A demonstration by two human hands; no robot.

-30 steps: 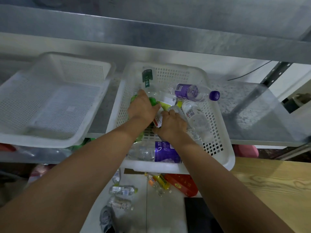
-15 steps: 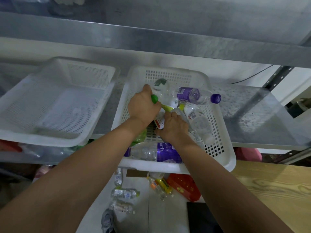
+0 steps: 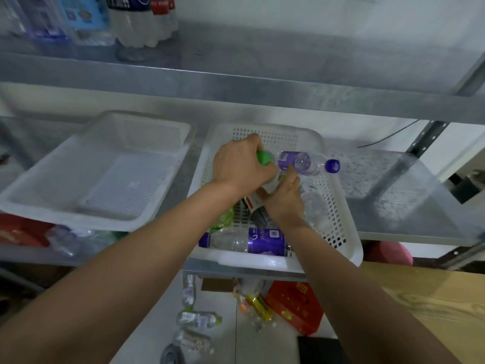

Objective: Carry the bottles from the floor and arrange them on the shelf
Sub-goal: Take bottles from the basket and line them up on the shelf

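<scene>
Clear loose bottles [image 3: 198, 319] lie scattered on the floor [image 3: 262, 345] below the white basket [image 3: 262, 262], beside a yellow-labelled bottle [image 3: 258, 307] and a red packet [image 3: 296, 307]; their print is too small to read. The basket sits on the metal shelf [image 3: 393, 185], at its front edge. Against the basket's near wall lies a purple-labelled bottle [image 3: 252, 240] with white characters and a square code, neither legible. In the basket's middle the left grip [image 3: 240, 166] is clenched round a green-capped bottle [image 3: 263, 157], hiding most of it. Just beside it the right grip [image 3: 284, 200] lies over a red-and-white-labelled bottle [image 3: 253, 202], forefinger stretched to touch a purple-capped bottle [image 3: 305, 162] lying across the basket's far end; whether this grip grasps anything I cannot tell. Left of the basket sits a second white basket [image 3: 105, 179]. Above the basket, on the upper shelf [image 3: 288, 95], stand upright bottles [image 3: 141, 19] with blurred blue and red labels.
</scene>
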